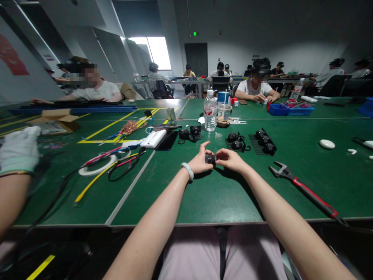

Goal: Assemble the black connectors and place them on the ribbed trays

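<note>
Far left, a co-worker's gloved hand [19, 149], blurred, over the green table [198, 206]; behind it, an open cardboard box [62, 119]. Next, a black cable [62, 184] running off the near edge, a white ring [97, 168] lying flat, a yellow cable [94, 184] across it, and a copper wire bundle [131, 128] farther back. Then a white rectangular device [154, 139], just beside a dark flat panel [168, 142]. Black fittings [190, 134] sit right of the panel, beyond the hands. Center: left hand [198, 161], pale bangle [187, 171] on wrist, holds a black cylindrical part [210, 159] between thumb and fingers, one finger raised. Part is just above the table, near the middle. Right hand [230, 160] has its fingertips closed narrow at the part's right end. Behind: clear water bottle [210, 112], upright, and a plastic cup [224, 111] with straw. Right of these, a second cluster of black fittings [238, 142], then three black round parts [265, 142] in a row on a black grid. Farther back, a blue tray [291, 110] with red and green wires. Adjustable wrench [305, 190], red-and-black handle, lies diagonally, jaws toward the hands. White oval object [326, 144] beyond it.
</note>
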`<act>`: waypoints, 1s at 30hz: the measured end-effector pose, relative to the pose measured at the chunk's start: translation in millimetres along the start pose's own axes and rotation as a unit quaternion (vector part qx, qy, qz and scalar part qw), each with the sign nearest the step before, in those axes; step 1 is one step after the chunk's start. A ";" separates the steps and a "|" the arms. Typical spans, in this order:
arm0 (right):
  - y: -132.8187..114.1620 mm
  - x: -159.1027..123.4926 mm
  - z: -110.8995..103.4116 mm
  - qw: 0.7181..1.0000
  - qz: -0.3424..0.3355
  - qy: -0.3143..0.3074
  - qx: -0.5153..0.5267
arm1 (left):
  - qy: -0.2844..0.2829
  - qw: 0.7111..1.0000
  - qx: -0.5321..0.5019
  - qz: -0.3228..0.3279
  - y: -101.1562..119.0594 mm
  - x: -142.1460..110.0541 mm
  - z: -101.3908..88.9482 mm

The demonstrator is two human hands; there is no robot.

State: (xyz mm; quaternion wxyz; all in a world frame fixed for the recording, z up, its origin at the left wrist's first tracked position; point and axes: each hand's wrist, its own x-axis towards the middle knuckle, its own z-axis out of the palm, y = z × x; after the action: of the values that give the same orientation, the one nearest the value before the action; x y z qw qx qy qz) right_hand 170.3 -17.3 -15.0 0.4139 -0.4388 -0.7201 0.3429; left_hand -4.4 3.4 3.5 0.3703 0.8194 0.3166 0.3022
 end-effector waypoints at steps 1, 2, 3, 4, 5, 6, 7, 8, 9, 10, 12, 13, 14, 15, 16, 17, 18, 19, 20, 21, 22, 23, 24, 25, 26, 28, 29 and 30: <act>0.5 -0.1 -0.5 1.000 0.001 -0.007 0.010 | -0.001 1.000 0.000 0.002 -0.1 0.0 -0.1; 0.9 -0.1 -0.9 1.000 0.000 -0.011 0.018 | -0.002 1.000 0.000 0.003 -0.3 0.1 -0.2; 1.3 -0.2 -1.1 1.000 0.000 -0.012 0.022 | -0.002 1.000 0.001 0.005 -0.4 0.1 -0.4; 1.7 -0.2 -1.0 1.000 -0.001 -0.011 0.022 | -0.002 1.000 0.002 0.006 -0.5 0.2 -0.4; 2.1 -0.2 -0.8 1.000 0.000 -0.010 0.020 | -0.002 1.000 0.003 0.006 -0.5 0.2 -0.5; 2.7 -0.2 -0.5 1.000 0.001 -0.008 0.019 | 0.000 1.000 0.005 0.005 -0.6 0.2 -0.4; 3.3 -0.2 -0.1 1.000 0.002 -0.007 0.017 | 0.002 1.000 0.007 0.004 -0.6 0.1 -0.3; 3.8 -0.3 0.3 1.000 0.004 -0.005 0.017 | 0.003 1.000 0.008 0.002 -0.5 0.0 -0.1; 4.3 -0.4 0.6 1.000 0.005 -0.005 0.018 | 0.004 1.000 0.007 0.001 -0.5 -0.2 0.1; 4.7 -0.6 0.9 1.000 0.007 -0.005 0.020 | 0.005 1.000 0.006 0.000 -0.4 -0.5 0.4; 4.8 -1.2 1.0 1.000 0.008 -0.009 0.025 | 0.007 1.000 0.002 0.000 -0.3 -1.0 1.1; 4.7 -1.5 1.0 1.000 0.008 -0.011 0.027 | 0.007 1.000 0.002 0.000 -0.4 -1.2 1.3; 4.4 -1.8 0.9 0.999 0.008 -0.013 0.029 | 0.007 1.000 0.001 0.001 -0.6 -1.4 1.5; 4.2 -2.1 0.8 0.999 0.007 -0.015 0.029 | 0.007 1.000 0.002 0.000 -0.8 -1.5 1.7; 4.0 -2.3 0.8 0.999 0.005 -0.015 0.029 | 0.007 1.000 0.002 0.001 -1.1 -1.5 1.7; 3.9 -2.4 0.8 1.000 0.004 -0.015 0.027 | 0.007 1.000 0.004 0.001 -1.4 -1.5 1.7; 4.0 -2.4 0.9 1.000 0.002 -0.015 0.025 | 0.006 1.000 0.004 0.002 -1.7 -1.5 1.6; 4.1 -2.4 1.1 1.000 0.001 -0.014 0.021 | 0.006 1.000 0.005 0.003 -2.0 -1.5 1.4; 4.3 -2.4 1.3 1.000 0.001 -0.013 0.018 | 0.006 1.000 0.005 0.004 -2.2 -1.5 1.1; 4.5 -2.3 1.6 1.000 0.001 -0.012 0.015 | 0.006 1.000 0.005 0.004 -2.3 -1.6 0.8; 4.7 -2.2 1.9 1.000 0.002 -0.011 0.014 | 0.005 1.000 0.005 0.004 -2.3 -1.8 0.5; 4.7 -2.2 2.1 1.000 0.002 -0.012 0.014 | 0.004 1.000 0.006 0.004 -2.2 -2.0 0.2; 4.5 -2.2 2.3 1.000 0.002 -0.013 0.017 | 0.003 1.000 0.007 0.003 -2.2 -2.3 -0.1; 4.3 -2.3 2.5 1.000 0.001 -0.015 0.019 | 0.002 1.000 0.009 0.003 -2.0 -2.6 -0.3; 3.9 -2.5 2.6 1.000 -0.001 -0.017 0.021 | 0.002 1.000 0.010 0.002 -1.9 -2.8 -0.4; 3.2 -2.8 2.7 1.000 -0.004 -0.019 0.024 | 0.003 1.000 0.012 0.002 -1.4 -3.2 -0.4; 2.9 -3.0 2.6 1.000 -0.005 -0.019 0.023 | 0.004 1.000 0.011 0.002 -1.2 -3.3 -0.3; 2.8 -3.1 2.6 1.000 -0.005 -0.018 0.020 | 0.005 1.000 0.010 0.002 -1.0 -3.4 -0.1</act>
State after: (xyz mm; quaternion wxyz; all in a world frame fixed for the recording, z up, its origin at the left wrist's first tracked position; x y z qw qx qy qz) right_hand 169.8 -19.4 -19.3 0.4114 -0.4210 -0.7222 0.3633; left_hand -6.8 1.5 1.9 0.3595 0.8223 0.3198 0.3038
